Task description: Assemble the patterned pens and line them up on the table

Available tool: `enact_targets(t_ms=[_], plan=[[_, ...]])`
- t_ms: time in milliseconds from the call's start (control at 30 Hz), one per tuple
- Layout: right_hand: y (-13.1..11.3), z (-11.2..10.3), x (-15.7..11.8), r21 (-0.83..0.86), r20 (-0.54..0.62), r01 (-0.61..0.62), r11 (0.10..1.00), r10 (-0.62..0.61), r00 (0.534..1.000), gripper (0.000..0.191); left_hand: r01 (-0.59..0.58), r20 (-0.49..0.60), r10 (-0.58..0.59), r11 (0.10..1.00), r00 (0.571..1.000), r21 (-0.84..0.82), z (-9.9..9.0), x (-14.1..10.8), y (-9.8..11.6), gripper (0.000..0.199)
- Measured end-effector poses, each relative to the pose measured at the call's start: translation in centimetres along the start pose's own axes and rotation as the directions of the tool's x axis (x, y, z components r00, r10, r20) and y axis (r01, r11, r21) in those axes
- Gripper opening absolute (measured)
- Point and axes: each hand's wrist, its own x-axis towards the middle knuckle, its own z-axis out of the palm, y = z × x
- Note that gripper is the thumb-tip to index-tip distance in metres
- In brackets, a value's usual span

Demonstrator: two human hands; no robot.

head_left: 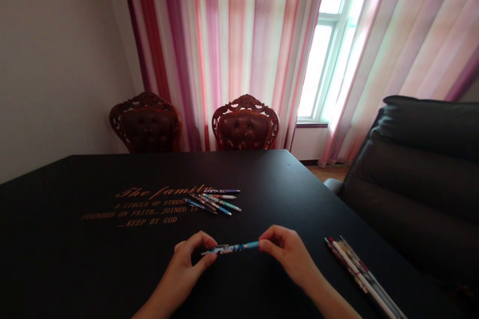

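Observation:
A blue patterned pen (234, 248) is held level above the black table (112, 269) between my two hands. My left hand (190, 261) pinches its clip end with thumb and fingertips. At the other end, the thumb and fingers of my right hand (286, 251) close on the light blue tip part. Beyond them lies a loose pile of several pens (213, 202), crossing one another on the printed gold lettering (149, 207).
Several more pens (361, 274) lie side by side near the table's right edge. Two carved wooden chairs (246, 127) (145, 127) stand behind the far edge, before striped curtains (239, 50). A dark padded chair (422, 174) is at the right.

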Motion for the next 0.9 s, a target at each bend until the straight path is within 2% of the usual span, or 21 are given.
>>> enact_targets(t_ms=[100,200,267,367,433,600,767,833,900], plan=[[-0.1,0.5,-0.2,-0.126,-0.002,-0.01,0.992,0.01,1.0,0.042,0.014,-0.004,-0.014,1.0,1.0,-0.005,0.1,-0.1,0.0,0.017],[0.0,0.8,-0.4,-0.125,0.02,-0.029,0.992,0.031,0.999,0.058,0.033,0.003,-0.033,0.999,0.999,-0.024,0.1,0.0,-0.2,0.016],[-0.1,0.7,-0.4,-0.104,0.034,0.011,0.995,-0.007,0.999,0.056,0.035,0.006,-0.035,0.998,0.999,-0.051,0.1,0.1,-0.4,0.016],[-0.3,0.4,-0.4,-0.076,0.05,0.096,0.992,-0.093,0.994,0.035,0.031,-0.004,-0.032,0.994,0.999,-0.1,0.1,0.4,-0.8,0.017],[-0.5,0.3,-0.4,-0.087,0.056,0.116,0.989,-0.112,0.992,0.029,0.026,-0.01,-0.028,0.991,1.0,-0.128,0.1,0.5,-1.0,0.018],[-0.6,0.3,-0.5,-0.158,0.096,0.109,0.981,-0.095,0.991,0.048,0.029,0.007,-0.028,0.986,1.0,-0.163,0.1,0.5,-1.1,0.019],[-1.0,0.2,-0.6,-0.151,0.088,0.136,0.979,-0.124,0.988,0.024,0.024,0.011,-0.022,0.972,1.0,-0.234,0.1,0.5,-1.2,0.018],[-1.2,0.2,-0.7,-0.165,0.092,0.148,0.975,-0.134,0.987,0.028,0.025,0.008,-0.024,0.97,1.0,-0.244,0.1,0.5,-1.2,0.017],[-1.2,0.2,-0.8,-0.177,0.107,0.157,0.972,-0.14,0.984,0.041,0.023,0.012,-0.021,0.97,1.0,-0.242,0.2,0.5,-1.2,0.017]])
